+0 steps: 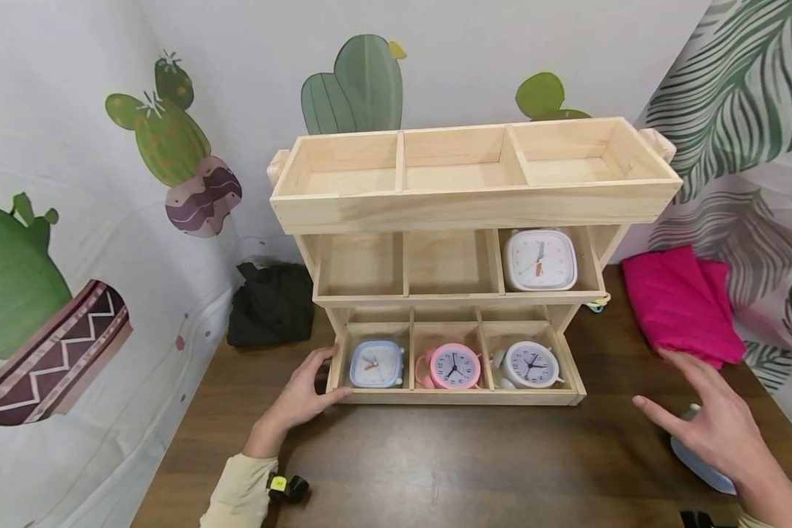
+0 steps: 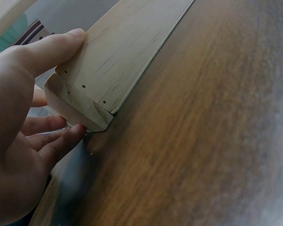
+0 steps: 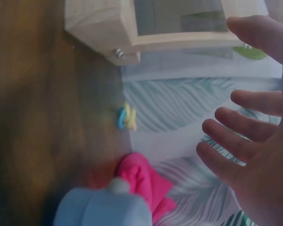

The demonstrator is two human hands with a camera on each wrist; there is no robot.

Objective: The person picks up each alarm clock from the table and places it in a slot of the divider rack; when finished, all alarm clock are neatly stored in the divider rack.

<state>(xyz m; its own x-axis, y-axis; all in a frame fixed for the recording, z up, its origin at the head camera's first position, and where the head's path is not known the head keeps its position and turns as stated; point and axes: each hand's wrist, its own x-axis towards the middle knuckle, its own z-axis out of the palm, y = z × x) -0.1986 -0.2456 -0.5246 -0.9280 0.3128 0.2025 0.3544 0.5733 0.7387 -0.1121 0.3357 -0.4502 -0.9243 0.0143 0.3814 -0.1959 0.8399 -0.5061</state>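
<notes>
A three-tier wooden organizer stands on the table, each tier split into compartments. My left hand grips the left front corner of its bottom tier, thumb on the front panel and fingers around the side. In that tier sit a blue alarm clock, a pink alarm clock and a white alarm clock. A square white clock occupies the middle tier's right compartment. My right hand hovers with fingers spread, holding nothing, above a grey-blue rounded object, partly hidden by it.
A black cloth bundle lies left of the organizer, a bright pink cloth to its right. Small yellow and blue rings lie on the table near the organizer's right side. Printed fabric hangs behind.
</notes>
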